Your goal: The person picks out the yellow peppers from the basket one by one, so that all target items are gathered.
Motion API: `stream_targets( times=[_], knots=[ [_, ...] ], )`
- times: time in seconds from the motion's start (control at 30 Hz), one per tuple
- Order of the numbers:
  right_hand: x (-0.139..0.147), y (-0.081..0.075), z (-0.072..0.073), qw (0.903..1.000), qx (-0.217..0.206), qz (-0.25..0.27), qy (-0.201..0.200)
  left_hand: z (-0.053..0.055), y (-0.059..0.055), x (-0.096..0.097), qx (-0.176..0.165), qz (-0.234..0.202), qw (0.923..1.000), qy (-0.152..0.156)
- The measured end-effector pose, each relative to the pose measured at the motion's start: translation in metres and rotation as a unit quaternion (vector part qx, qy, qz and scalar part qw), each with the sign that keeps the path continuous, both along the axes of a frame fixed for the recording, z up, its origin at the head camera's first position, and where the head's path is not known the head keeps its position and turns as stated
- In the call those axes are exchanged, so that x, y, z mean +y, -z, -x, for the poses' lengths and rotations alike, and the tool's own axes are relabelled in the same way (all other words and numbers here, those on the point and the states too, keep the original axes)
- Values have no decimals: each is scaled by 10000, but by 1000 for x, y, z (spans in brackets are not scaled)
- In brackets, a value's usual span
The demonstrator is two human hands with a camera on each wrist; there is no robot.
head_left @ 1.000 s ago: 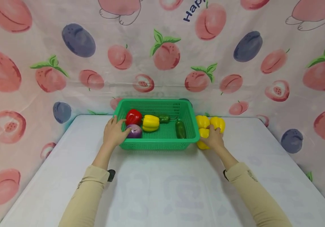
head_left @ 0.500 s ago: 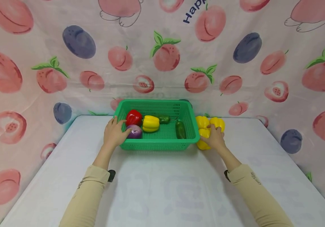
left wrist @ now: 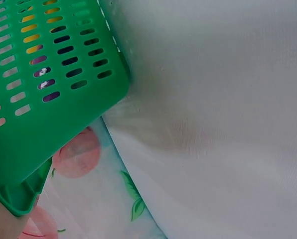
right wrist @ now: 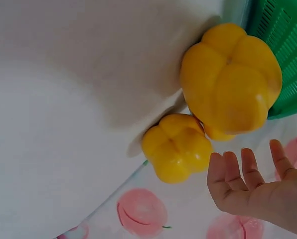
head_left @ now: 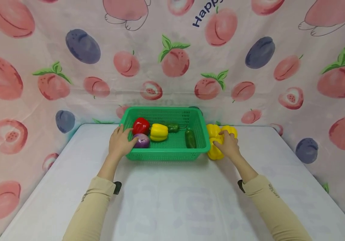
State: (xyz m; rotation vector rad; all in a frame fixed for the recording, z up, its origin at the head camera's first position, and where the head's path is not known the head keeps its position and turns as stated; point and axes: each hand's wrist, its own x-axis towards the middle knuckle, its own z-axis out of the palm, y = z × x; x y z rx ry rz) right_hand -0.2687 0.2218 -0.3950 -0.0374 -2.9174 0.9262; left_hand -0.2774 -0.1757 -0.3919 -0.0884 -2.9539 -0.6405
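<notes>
In the head view my left hand (head_left: 120, 142) grips the left rim of a green plastic basket (head_left: 166, 150), thumb over the inner side and fingers outside. Only a bit of that hand shows in the left wrist view, at the basket's corner. My right hand (head_left: 229, 144) hovers at several yellow bell peppers beside the basket's right wall. The right wrist view shows its fingers spread and loosely bent, apart from the large near bell pepper (right wrist: 230, 79) and a smaller bell pepper (right wrist: 177, 148); another is mostly hidden behind them.
Inside the basket lie a red bell pepper (head_left: 141, 126), a yellow bell pepper (head_left: 158, 132), a round purple vegetable (head_left: 142, 141) and two long dark green vegetables, one at the right (head_left: 190, 139). A fruit-printed cloth (head_left: 172, 90) hangs behind the white table (head_left: 166, 201).
My right thumb has lifted a little, uncovering more of the front yellow bell pepper. The left hand keeps its hold on the basket. The head view has shifted slightly.
</notes>
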Motion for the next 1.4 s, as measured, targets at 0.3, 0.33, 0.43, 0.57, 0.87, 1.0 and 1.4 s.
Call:
stream_targets(
  times=[0.3,0.33,0.43,0.57,0.87,1.0,1.4],
  knots=[
    [-2,-15,0,9991,403,115,-102,1,-4,4,4,-68,10000,30],
    [-3,-17,0,9986,493,159,-131,1,-4,4,-5,-68,10000,27],
    [-6,-20,-1,9971,682,297,-183,0,-5,5,-35,-72,10000,-3],
    [-14,-26,-1,9951,845,466,-226,-1,-5,4,-26,-48,10000,-8],
    [-30,-37,1,9943,874,499,-359,-1,-1,1,-33,-59,10000,-50],
    [-35,-42,4,9948,795,461,-441,0,-1,1,-15,-72,10000,-62],
    [-55,-48,11,9938,588,9,-941,1,0,1,-44,14,10000,-38]
  ],
)
